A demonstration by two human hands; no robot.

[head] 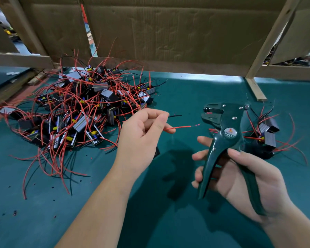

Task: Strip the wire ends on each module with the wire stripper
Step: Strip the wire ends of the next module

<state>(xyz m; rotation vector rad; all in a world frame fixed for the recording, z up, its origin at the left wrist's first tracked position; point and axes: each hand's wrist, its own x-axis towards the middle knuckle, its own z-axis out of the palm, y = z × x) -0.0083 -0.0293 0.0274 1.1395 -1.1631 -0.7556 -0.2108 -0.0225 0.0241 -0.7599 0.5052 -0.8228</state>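
My left hand [143, 133] pinches two thin wires, a red wire [180, 127] and a black wire [175, 115], whose ends point right toward the tool. Their module [157, 152] is mostly hidden under that hand. My right hand [240, 178] grips the handles of a dark green wire stripper [224, 133], held upright with its jaws [210, 114] facing left. A gap separates the jaws from the red wire's tip. Small red bits float just off that tip.
A large pile of black modules with red and black wires [75, 111] lies on the green mat [150, 203] at the left. A smaller group of modules [267, 133] sits behind the stripper at the right. Cardboard and wooden slats [168, 38] wall off the back.
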